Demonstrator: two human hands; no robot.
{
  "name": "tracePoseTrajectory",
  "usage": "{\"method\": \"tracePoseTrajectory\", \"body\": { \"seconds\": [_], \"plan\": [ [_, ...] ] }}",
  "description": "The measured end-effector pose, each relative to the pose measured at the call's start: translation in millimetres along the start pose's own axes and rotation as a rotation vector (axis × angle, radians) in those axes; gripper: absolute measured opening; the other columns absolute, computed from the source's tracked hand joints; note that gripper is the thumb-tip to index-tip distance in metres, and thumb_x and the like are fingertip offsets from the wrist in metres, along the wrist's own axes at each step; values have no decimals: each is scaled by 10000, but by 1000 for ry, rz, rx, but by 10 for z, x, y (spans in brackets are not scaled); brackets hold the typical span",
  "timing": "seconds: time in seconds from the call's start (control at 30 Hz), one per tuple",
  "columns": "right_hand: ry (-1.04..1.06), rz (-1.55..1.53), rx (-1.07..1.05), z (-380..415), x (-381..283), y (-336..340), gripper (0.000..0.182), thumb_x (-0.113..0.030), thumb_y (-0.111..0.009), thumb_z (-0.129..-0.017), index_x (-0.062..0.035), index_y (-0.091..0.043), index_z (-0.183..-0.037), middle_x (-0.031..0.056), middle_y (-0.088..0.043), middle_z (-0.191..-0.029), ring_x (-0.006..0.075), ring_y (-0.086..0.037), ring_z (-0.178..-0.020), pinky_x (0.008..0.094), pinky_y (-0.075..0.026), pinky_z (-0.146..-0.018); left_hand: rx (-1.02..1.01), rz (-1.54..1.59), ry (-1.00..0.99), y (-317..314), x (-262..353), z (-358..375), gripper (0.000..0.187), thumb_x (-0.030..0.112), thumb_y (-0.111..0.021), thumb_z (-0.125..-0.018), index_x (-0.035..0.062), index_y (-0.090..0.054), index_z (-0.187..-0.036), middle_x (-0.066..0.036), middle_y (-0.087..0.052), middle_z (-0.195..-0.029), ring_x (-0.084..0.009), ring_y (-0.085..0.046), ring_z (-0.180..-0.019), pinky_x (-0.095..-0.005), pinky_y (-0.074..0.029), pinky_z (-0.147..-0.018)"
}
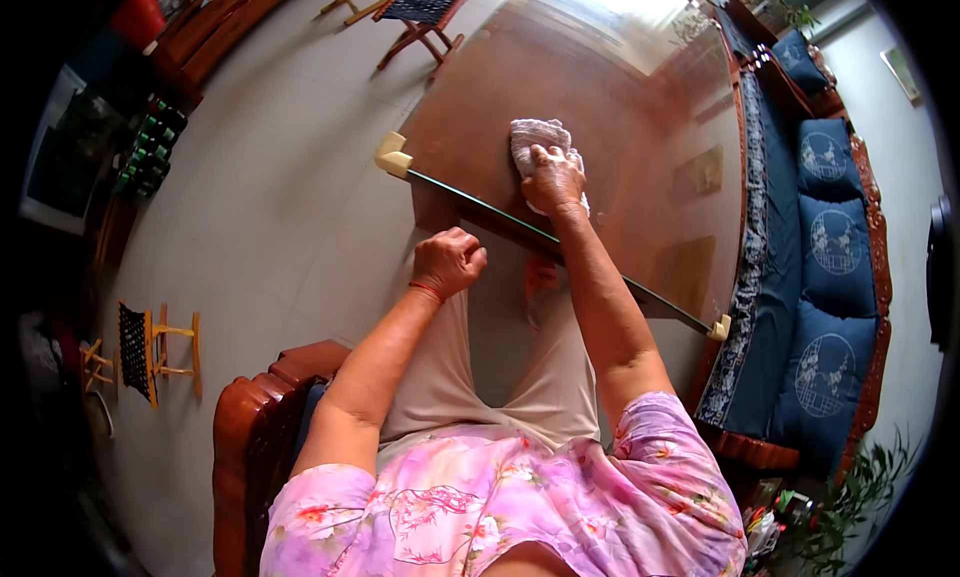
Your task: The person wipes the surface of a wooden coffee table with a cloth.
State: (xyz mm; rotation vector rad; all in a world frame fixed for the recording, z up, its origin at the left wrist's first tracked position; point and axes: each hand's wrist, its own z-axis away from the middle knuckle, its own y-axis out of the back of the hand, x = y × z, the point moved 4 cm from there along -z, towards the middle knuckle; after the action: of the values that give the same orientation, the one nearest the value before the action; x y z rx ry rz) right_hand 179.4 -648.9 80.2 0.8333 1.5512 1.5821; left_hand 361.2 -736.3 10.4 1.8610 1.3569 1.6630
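Above the lap, the left hand (449, 260) is curled into a loose fist; I see nothing in it, though I cannot tell whether the palm hides something. It sits close to the glass edge (480, 203), so leaning forward could knock its knuckles on that hard rim, between the pale corner guards, which cover only the corners. Across the edge, the right hand (554, 180) presses down with bent fingers, gripping the cloth (536, 140) against the tabletop (620, 167). I judge that a hard pull back could drag the cloth's near end over the rim and snag it, and that a light grip could let the loose folds slide out from under the palm. The cloth lies on the glass near that edge, whitish with a faint pink cast, bunched and creased, its ribbed-looking surface puffing out past the fingertips; whether it is wet I cannot tell. Farther off, window glare washes over the glass, and could hide smears from me.
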Motion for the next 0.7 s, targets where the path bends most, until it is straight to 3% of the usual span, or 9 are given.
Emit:
{"method": "tracePoseTrajectory", "body": {
  "seconds": [0.17, 0.23, 0.37, 0.4, 0.57, 0.63, 0.7],
  "plan": [
    [151, -13, 55, -129, -535, -49, 525, -235, -614, -721, -192, -559, -1242, 94, -518, -1284, 354, -428, -1238, 430, -319, -1055, 15, 30, 8, -5, -41, -18, 102, 262, -627, -726, 181, -681, -755, -30, -648, -771, -261, -638, -694, -378, -522, -595],
    [200, -30, 62, -178, -753, -54, 538, -299, -651, -704, -187, -576, -1225, 108, -536, -1242, 342, -459, -1190, 432, -314, -1048, 33, 60, 21, 31, -25, -22, 98, 250, -622, -725, 181, -681, -762, -36, -648, -764, -264, -637, -686, -374, -522, -594],
    [304, -132, 154, -332, -1320, -150, 465, -396, -676, -690, -188, -620, -1102, 132, -573, -1114, 345, -505, -1118, 505, -308, -1013, 14, 83, 20, -50, -48, -51, 161, 283, -651, -710, 123, -638, -717, -82, -621, -748, -305, -618, -699, -428, -506, -607],
    [342, -119, 271, -419, -1427, -287, 434, -405, -687, -675, -205, -624, -1055, 125, -582, -1079, 339, -524, -1089, 518, -312, -1000, 15, 100, 31, -20, -27, -58, 154, 277, -650, -711, 123, -639, -719, -85, -620, -743, -310, -615, -692, -431, -505, -603],
    [362, -163, 426, -641, -1619, -352, 516, -313, -765, -561, -215, -621, -1046, 105, -571, -1092, 318, -464, -1177, 512, -322, -1003, 25, 17, 16, 4, -40, -77, 139, 274, -650, -734, 137, -638, -715, -78, -613, -751, -319, -612, -652, -439, -511, -589],
    [383, -192, 281, -591, -1548, -231, 458, -276, -733, -603, -210, -620, -1043, 108, -571, -1078, 316, -480, -1148, 497, -319, -1003, 6, 25, 27, 44, -11, -78, 148, 290, -646, -741, 143, -649, -720, -65, -621, -759, -304, -616, -664, -438, -509, -604],
    [408, -185, 324, -588, -1440, -269, 394, -220, -681, -644, -205, -622, -1034, 112, -572, -1062, 314, -495, -1124, 486, -310, -1008, 4, 50, 35, 56, 5, -92, 138, 291, -637, -748, 160, -679, -761, -62, -640, -772, -295, -625, -682, -430, -511, -613]
  ]
}}
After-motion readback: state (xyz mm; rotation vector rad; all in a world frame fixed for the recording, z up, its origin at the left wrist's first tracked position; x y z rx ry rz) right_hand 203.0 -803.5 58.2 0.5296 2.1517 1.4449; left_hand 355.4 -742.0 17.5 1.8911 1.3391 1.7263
